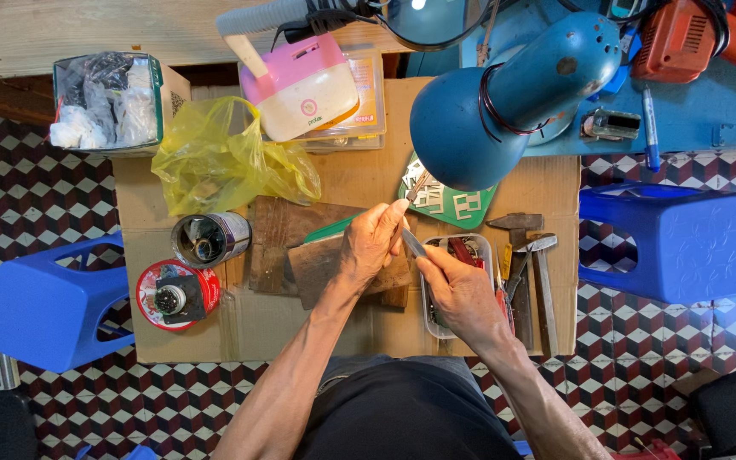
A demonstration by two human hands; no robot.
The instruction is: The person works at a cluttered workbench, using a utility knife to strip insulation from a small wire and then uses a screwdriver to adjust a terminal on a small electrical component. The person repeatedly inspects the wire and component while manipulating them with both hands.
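Note:
My left hand (370, 244) is closed around a thin metal piece (416, 188) that sticks up toward a green tray of small white parts (457, 207). Just to its right, my right hand (462, 294) grips a slim metal tool (413, 244) whose tip meets the left hand's fingers. Both hands hover over worn wooden blocks (296, 247) and a clear plastic box of small tools (480, 249), on a sheet of cardboard (257, 328) laid on the floor.
Two hammers (531, 264) lie right of the box. A metal can (209, 239), a red round lid (176, 296) and a yellow plastic bag (219, 158) sit left. A blue desk lamp (504, 98) hangs over the tray. Blue plastic stools (683, 243) (44, 307) flank the cardboard.

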